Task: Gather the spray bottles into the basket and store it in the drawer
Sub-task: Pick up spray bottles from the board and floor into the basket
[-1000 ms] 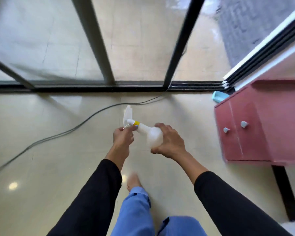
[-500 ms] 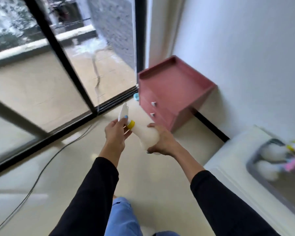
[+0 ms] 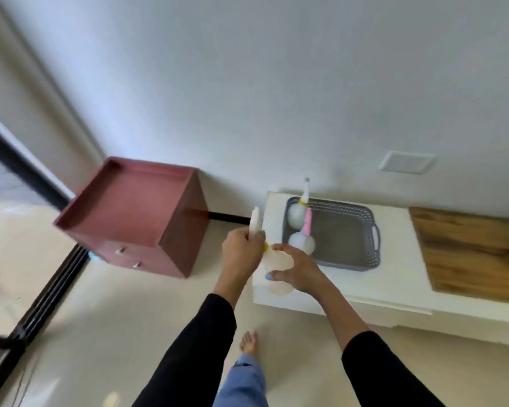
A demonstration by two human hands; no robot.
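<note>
I hold a white spray bottle with a yellow collar in both hands, in front of the white table's left end. My left hand grips its spray head and neck. My right hand wraps the round body. A grey plastic basket sits on the white table just beyond my right hand. Two white spray bottles lie in its left side, one with a pink head, one with a yellow collar. The pink drawer cabinet stands on the floor to the left, drawers closed.
A wooden board lies on the right part of the white table. A black-framed sliding door runs along the left edge. My bare foot is on the tiled floor below my hands. A wall stands behind the table.
My view has swung right from the glass door to the wall and table. The basket with two bottles has come fully into view. Both hands keep their hold on the bottle.
</note>
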